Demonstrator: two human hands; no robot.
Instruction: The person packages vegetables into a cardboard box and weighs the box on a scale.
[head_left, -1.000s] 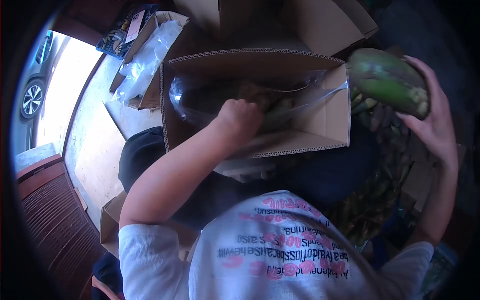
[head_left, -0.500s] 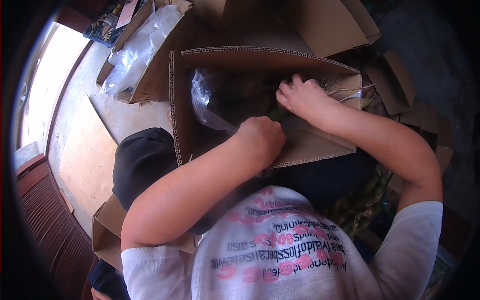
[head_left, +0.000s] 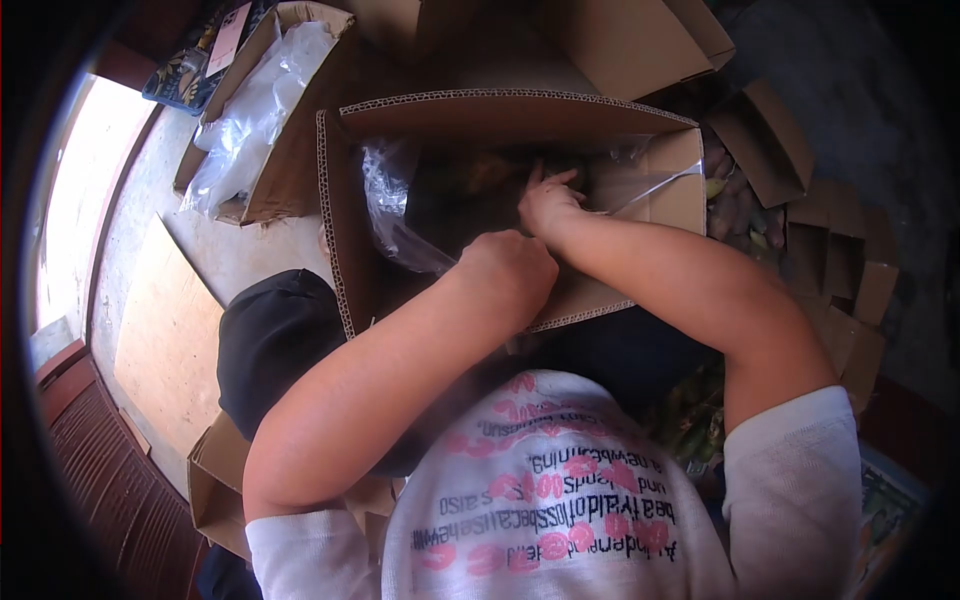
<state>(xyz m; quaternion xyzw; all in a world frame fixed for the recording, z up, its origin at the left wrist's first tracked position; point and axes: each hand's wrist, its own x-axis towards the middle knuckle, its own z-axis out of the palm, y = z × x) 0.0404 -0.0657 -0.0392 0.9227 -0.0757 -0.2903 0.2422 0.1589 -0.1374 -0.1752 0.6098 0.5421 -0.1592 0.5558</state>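
A large open cardboard box (head_left: pixel 520 112) stands before me, with a clear plastic liner (head_left: pixel 388 200) bunched along its left side. My right hand (head_left: pixel 550 205) reaches into the middle of the box, fingers apart, over dark contents too dim to make out. Just to its left and nearer my body, my left hand (head_left: pixel 508 270) is curled closed above the box's near edge. Its fingertips point away from the camera, and what they hold, if anything, is hidden.
At the upper left, another carton (head_left: pixel 285 150) holds clear plastic bags (head_left: pixel 262 105). A wooden board (head_left: pixel 165 335) lies at left. Roundish produce (head_left: pixel 740 200) and small cartons (head_left: pixel 835 250) are on the right. Green produce (head_left: pixel 690 420) sits beside my body.
My right hand has moved left and opened its fingers; the pale rooty strands beside it no longer show. My left hand stays curled. The whole view has shifted slightly.
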